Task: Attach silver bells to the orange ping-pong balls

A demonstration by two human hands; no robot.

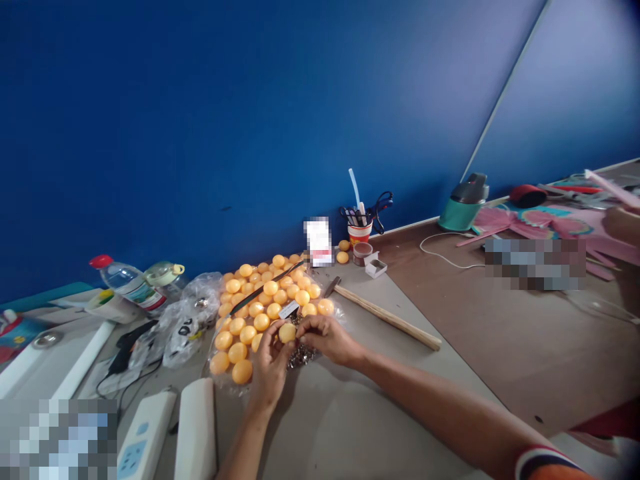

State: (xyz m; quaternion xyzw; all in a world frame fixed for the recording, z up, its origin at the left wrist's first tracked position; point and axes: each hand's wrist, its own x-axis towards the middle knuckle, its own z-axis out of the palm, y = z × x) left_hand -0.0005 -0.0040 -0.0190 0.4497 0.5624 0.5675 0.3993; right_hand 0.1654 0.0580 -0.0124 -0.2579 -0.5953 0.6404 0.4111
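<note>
My left hand grips an orange ping-pong ball between thumb and fingers. Close against the ball's right side, my right hand is closed in a pinch; whatever its fingertips hold is too small to make out. Beneath both hands lies a heap of small shiny metal pieces, partly hidden by them. Many more orange balls spread out behind and to the left on clear plastic. A dark, thin strip rests across these balls, and a small white label sits just beyond my fingers.
A wooden-handled hammer lies to the right. Behind stand a cup of pens and a small open box. At left are bottles, plastic bags and a power strip. Another person's hand shows at far right.
</note>
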